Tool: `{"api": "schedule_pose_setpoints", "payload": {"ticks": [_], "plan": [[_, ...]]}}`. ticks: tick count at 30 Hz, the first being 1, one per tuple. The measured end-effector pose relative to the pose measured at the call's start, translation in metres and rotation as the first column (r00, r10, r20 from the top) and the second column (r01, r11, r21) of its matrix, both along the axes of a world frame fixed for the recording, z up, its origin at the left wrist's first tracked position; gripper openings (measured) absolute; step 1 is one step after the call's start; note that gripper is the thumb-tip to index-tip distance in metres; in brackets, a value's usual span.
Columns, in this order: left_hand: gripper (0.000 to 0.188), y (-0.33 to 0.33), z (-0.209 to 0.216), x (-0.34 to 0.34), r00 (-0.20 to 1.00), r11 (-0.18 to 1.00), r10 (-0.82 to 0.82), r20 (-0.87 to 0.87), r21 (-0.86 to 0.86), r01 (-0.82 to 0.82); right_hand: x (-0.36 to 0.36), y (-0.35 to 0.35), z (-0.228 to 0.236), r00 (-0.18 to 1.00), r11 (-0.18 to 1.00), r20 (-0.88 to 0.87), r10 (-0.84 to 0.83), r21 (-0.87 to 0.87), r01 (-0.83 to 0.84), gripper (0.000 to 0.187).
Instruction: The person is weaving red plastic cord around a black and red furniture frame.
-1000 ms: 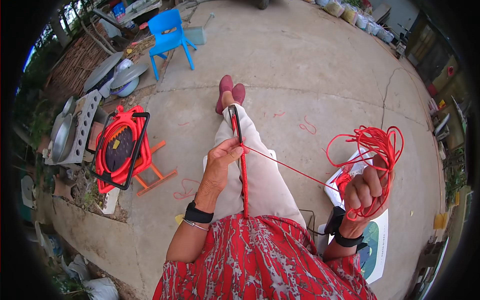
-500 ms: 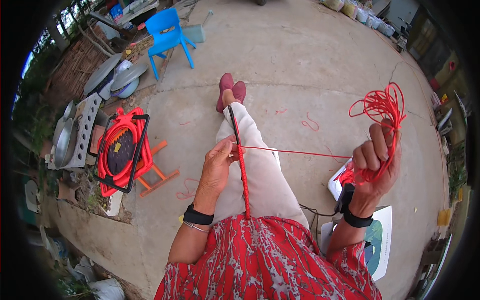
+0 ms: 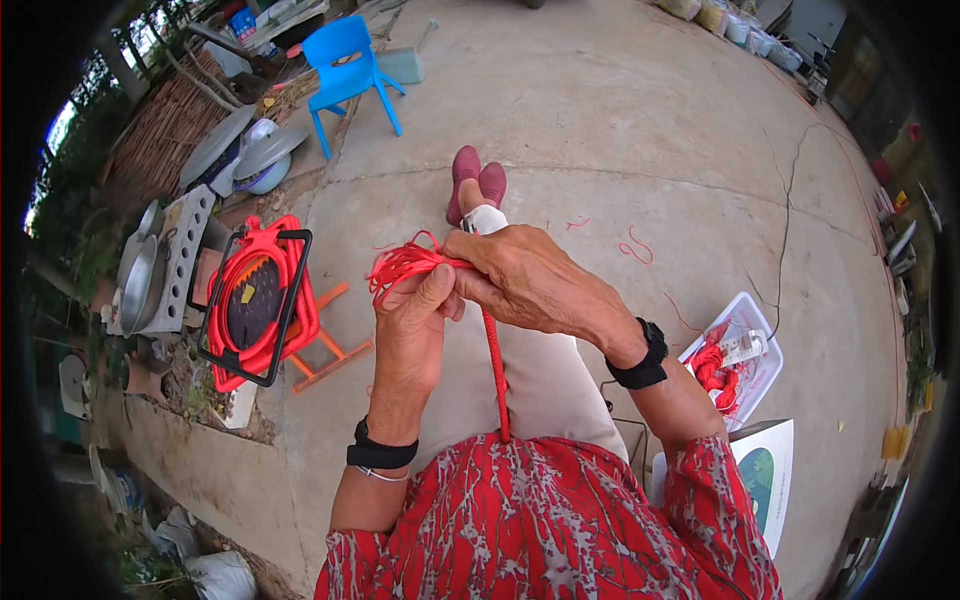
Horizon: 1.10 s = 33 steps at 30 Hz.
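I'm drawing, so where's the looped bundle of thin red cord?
In the head view, the bundle is left of centre, where the bare left hand and bare right hand meet, below the pink slip-on shoes.

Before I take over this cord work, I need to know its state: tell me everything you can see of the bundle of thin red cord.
The bundle of thin red cord is bright red, smooth-looking and gathered in many loose loops. Its looped end fans out toward the picture's left, by the thumb and fingers of the left hand; the gathered part disappears beneath the right hand, so the exact grip is hidden.
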<state>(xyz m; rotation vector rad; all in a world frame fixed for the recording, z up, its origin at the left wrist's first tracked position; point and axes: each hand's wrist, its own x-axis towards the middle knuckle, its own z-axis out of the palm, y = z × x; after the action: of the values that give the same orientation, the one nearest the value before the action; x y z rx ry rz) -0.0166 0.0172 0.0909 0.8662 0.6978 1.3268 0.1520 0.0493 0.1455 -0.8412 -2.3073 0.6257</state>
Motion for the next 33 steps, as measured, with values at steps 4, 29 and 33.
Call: {"api": "schedule_pose_setpoints", "payload": {"ticks": [4, 29, 33], "plan": [[0.023, 0.000, 0.010, 0.002, 0.994, 0.991, 0.102, 0.044, -0.097, -0.097, 0.006, 0.003, -0.006, 0.976, 0.982, -0.189, 0.106, -0.134, -0.133, 0.026], [0.019, 0.019, -0.024, -0.033, 0.880, 0.991, 0.056, -0.471, 0.133, 0.008, 0.056, 0.008, -0.071, 0.624, 0.742, -0.697, -0.354, -0.615, -0.267, 0.012], [0.013, 0.028, -0.052, 0.001, 0.834, 0.983, 0.181, -0.522, 0.131, -0.131, 0.050, 0.011, -0.078, 0.885, 0.764, -0.338, -0.320, -0.644, 0.030, 0.020]]}}
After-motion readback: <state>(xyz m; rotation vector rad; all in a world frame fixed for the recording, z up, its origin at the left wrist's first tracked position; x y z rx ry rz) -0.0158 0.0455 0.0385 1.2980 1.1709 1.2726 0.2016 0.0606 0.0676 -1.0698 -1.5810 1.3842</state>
